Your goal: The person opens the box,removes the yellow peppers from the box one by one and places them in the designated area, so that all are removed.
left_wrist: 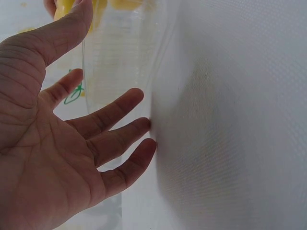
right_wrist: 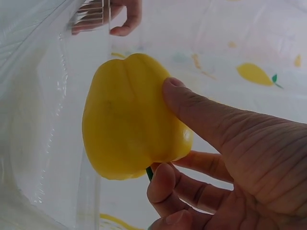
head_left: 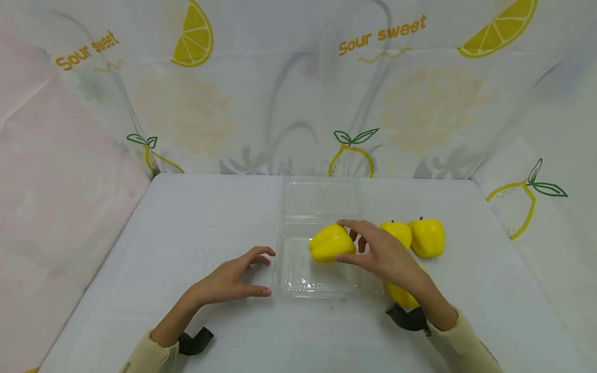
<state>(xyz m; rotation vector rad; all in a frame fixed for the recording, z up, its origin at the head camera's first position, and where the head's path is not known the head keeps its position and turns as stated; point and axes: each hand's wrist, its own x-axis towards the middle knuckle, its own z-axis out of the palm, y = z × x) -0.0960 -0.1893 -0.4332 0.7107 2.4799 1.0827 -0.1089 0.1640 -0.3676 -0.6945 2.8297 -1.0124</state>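
My right hand (head_left: 380, 254) holds a yellow bell pepper (head_left: 330, 244) on its side over a clear plastic clamshell box (head_left: 294, 287). Thumb and fingers grip the pepper near its stem end, and a green stem (right_wrist: 149, 173) shows in the right wrist view. The box lies with its lid (head_left: 322, 199) folded back toward the wall. At the left side of the box is my left hand (head_left: 233, 277), its thumb and fingers spread apart and nothing held between them. In the left wrist view its fingertips are close to the box's wall (left_wrist: 120, 57).
Two more yellow bell peppers, a nearer one (head_left: 397, 233) and one beside it (head_left: 427, 237), stand right of the box. Another yellow pepper (head_left: 402, 295) is partly hidden under my right forearm. Printed cloth (head_left: 252, 103) hangs behind the white table (head_left: 186, 217).
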